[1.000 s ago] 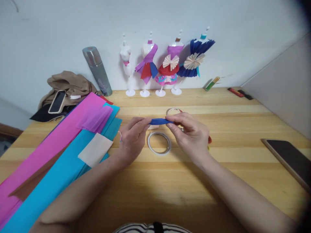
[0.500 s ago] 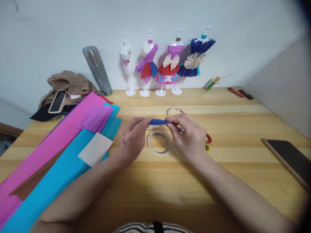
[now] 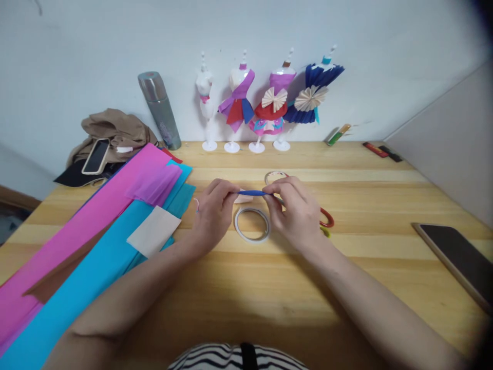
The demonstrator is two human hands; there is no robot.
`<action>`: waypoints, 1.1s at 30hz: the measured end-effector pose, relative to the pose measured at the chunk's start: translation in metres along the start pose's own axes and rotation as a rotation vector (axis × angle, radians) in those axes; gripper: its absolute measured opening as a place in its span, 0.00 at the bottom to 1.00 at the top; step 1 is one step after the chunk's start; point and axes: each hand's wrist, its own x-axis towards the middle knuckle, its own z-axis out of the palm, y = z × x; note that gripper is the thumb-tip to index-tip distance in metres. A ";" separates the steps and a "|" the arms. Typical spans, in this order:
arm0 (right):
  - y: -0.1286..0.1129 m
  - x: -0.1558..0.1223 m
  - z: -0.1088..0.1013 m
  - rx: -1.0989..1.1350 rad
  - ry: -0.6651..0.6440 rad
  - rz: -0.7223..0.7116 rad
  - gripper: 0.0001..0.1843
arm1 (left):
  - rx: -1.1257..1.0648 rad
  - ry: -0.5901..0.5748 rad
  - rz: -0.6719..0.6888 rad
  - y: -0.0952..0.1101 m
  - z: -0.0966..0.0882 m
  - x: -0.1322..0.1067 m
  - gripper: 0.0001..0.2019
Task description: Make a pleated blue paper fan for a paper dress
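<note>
Both hands pinch a narrow folded strip of dark blue paper [image 3: 252,193] above the wooden table [image 3: 269,277]. My left hand [image 3: 213,213] grips its left end with fingers closed. My right hand [image 3: 296,213] pinches the right end between thumb and fingers. Just below the strip lies a white roll of tape [image 3: 252,224]. A second tape roll [image 3: 274,177] sits just behind my right hand. Red-handled scissors [image 3: 326,218] show partly from under my right hand.
Pink and cyan paper sheets [image 3: 96,241] with a white scrap [image 3: 154,237] cover the left. Several paper-dressed mannequins [image 3: 269,103] and a steel flask [image 3: 159,110] stand by the wall. A phone [image 3: 95,155] rests on cloth far left; a tablet [image 3: 458,254] lies right.
My hands have drawn closer together, so less of the blue strip shows between them. The view has shifted slightly.
</note>
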 end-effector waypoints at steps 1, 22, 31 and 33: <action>0.001 0.001 -0.001 0.017 -0.016 0.021 0.06 | -0.033 -0.021 -0.038 -0.001 0.000 0.000 0.06; -0.006 0.008 0.003 0.769 -0.379 0.353 0.06 | -0.423 -0.516 -0.574 -0.011 -0.020 0.026 0.07; -0.033 0.005 -0.003 0.518 -0.197 0.200 0.04 | -0.400 -0.586 -0.515 -0.008 -0.044 0.040 0.10; -0.038 0.005 -0.004 0.467 -0.138 0.155 0.06 | -0.384 -0.576 -0.492 -0.005 -0.047 0.040 0.11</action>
